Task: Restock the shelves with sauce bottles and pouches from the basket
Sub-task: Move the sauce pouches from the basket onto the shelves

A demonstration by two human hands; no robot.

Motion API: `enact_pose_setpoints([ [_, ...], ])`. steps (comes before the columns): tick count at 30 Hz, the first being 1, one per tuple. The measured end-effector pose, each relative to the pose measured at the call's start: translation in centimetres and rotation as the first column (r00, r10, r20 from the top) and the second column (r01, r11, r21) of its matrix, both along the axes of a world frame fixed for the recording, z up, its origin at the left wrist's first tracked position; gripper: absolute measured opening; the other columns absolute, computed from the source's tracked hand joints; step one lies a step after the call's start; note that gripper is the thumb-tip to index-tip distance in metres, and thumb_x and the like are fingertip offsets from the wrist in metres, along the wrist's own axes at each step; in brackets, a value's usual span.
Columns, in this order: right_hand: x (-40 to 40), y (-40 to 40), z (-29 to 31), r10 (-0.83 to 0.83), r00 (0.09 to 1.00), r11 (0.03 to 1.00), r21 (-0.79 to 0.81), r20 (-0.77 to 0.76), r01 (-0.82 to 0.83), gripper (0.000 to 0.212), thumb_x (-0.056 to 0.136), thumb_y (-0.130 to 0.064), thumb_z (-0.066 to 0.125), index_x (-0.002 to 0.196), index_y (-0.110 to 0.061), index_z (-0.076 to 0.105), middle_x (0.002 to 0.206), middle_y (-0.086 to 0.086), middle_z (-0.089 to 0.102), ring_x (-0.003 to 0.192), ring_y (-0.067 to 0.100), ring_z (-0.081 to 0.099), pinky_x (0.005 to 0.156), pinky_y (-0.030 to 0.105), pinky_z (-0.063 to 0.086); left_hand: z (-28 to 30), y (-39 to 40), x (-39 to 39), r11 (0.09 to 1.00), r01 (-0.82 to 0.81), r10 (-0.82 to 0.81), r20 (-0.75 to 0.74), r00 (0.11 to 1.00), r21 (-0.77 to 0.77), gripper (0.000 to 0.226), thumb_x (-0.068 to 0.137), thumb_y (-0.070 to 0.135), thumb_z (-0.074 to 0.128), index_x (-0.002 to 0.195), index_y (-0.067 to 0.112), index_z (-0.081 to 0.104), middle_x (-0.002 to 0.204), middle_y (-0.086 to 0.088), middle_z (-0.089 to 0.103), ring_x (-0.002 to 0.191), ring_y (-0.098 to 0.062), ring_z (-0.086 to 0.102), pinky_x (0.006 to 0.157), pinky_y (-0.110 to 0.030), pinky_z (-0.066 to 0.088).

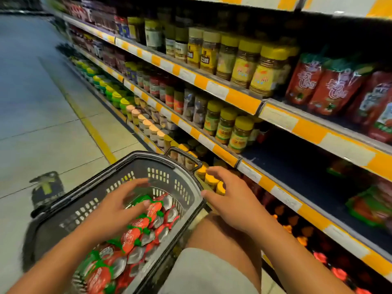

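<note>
From the head view we look down at our left hand (118, 205), which hangs over the dark grey plastic basket (169, 166) with its fingers spread and relaxed, gripping nothing. Directly under those fingertips lies a heap of sauce pouches (135, 234): red bodies with white lettering, green tops and shiny silver bases, piled on their sides and overlapping. They fill the basket's floor from beneath our fingers back toward our forearm. We cannot tell whether our fingertips touch the topmost pouch or hover just above it, as the hand is blurred.

Our right hand (229, 200) sits outside the basket, just beyond its right rim, with fingers loosely spread and slightly bent, holding nothing. Its thumb is near the rim. Past its fingertips stand yellow-lidded jars (212, 179) on the low shelf. Further beyond the fingers, up and to the right, the middle shelf (307, 172) shows a bare dark-blue surface behind its orange and white price strip. Above that, matching red pouches (331, 90) stand upright in a row beside jars with yellow lids (265, 71).
</note>
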State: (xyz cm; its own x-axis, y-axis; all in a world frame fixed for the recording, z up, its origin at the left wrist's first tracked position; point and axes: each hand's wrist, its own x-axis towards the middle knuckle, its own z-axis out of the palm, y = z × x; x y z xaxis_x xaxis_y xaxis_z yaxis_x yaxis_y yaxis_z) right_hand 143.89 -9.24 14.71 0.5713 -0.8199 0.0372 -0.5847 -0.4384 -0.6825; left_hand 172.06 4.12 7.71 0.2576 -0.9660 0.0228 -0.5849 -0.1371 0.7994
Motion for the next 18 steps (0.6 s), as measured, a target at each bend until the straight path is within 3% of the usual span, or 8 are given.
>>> enact_pose_setpoints([
  [2, 2.9, 0.0, 0.2, 0.071, 0.996, 0.997, 0.003, -0.050, -0.071, 0.056, 0.095, -0.043, 0.069, 0.146, -0.037, 0.047, 0.149, -0.017, 0.050, 0.136, 0.006, 0.047, 0.103, 0.024, 0.039, -1.0, 1.7, 2.0, 0.997, -0.080, 0.081, -0.024, 0.996, 0.022, 0.050, 0.091, 0.049, 0.074, 0.137, 0.051, 0.055, 0.140, 0.031, 0.057, 0.130, 0.004, 0.054, 0.114, -0.035, 0.044],
  [5, 7.1, 0.0, 0.0, 0.158, 0.978, 0.987, 0.038, -0.135, -0.154, 0.061, 0.096, -0.045, 0.067, 0.151, -0.034, 0.043, 0.155, -0.012, 0.046, 0.141, 0.011, 0.044, 0.110, 0.032, 0.041, -2.9, 3.5, 4.5, 0.976, -0.204, 0.208, -0.041, 0.977, 0.071, 0.047, 0.092, 0.031, 0.076, 0.134, 0.043, 0.059, 0.136, 0.021, 0.062, 0.127, -0.003, 0.057, 0.114, -0.038, 0.045],
  [8, 11.1, 0.2, -1.0, 0.236, 0.947, 0.970, 0.109, -0.219, -0.217, 0.067, 0.096, -0.045, 0.067, 0.155, -0.031, 0.038, 0.157, -0.007, 0.045, 0.141, 0.017, 0.047, 0.111, 0.039, 0.044, -5.4, 4.6, 6.5, 0.955, -0.270, 0.278, -0.052, 0.959, 0.124, 0.049, 0.093, 0.031, 0.076, 0.139, 0.032, 0.059, 0.135, 0.015, 0.063, 0.127, -0.005, 0.058, 0.112, -0.038, 0.046],
  [12, 16.2, 0.8, -3.6, 0.360, 0.873, 0.929, 0.215, -0.329, -0.302, 0.070, 0.097, -0.040, 0.067, 0.157, -0.027, 0.034, 0.153, 0.000, 0.049, 0.125, 0.024, 0.059, 0.099, 0.044, 0.052, -9.2, 5.4, 8.2, 0.896, -0.394, 0.423, -0.120, 0.898, 0.208, 0.049, 0.093, 0.031, 0.076, 0.140, 0.026, 0.060, 0.134, 0.008, 0.064, 0.128, -0.013, 0.059, 0.112, -0.044, 0.046],
  [14, 18.6, 1.1, -5.3, 0.404, 0.836, 0.911, 0.243, -0.371, -0.333, 0.071, 0.097, -0.041, 0.067, 0.157, -0.024, 0.033, 0.155, 0.003, 0.046, 0.125, 0.026, 0.057, 0.092, 0.039, 0.050, -11.0, 5.5, 8.7, 0.869, -0.428, 0.470, -0.145, 0.871, 0.247, 0.049, 0.093, 0.030, 0.075, 0.139, 0.024, 0.060, 0.133, 0.006, 0.064, 0.127, -0.016, 0.060, 0.110, -0.045, 0.048],
  [18, 23.1, 1.7, -9.0, 0.458, 0.766, 0.885, 0.316, -0.452, -0.342, 0.077, 0.095, -0.038, 0.070, 0.158, -0.016, 0.031, 0.158, 0.010, 0.044, 0.134, 0.032, 0.052, 0.100, 0.040, 0.049, -13.6, 5.0, 9.0, 0.837, -0.396, 0.469, -0.121, 0.875, 0.379, 0.052, 0.092, 0.038, 0.074, 0.140, 0.026, 0.058, 0.136, 0.005, 0.061, 0.111, -0.017, 0.065, 0.082, -0.029, 0.055],
])
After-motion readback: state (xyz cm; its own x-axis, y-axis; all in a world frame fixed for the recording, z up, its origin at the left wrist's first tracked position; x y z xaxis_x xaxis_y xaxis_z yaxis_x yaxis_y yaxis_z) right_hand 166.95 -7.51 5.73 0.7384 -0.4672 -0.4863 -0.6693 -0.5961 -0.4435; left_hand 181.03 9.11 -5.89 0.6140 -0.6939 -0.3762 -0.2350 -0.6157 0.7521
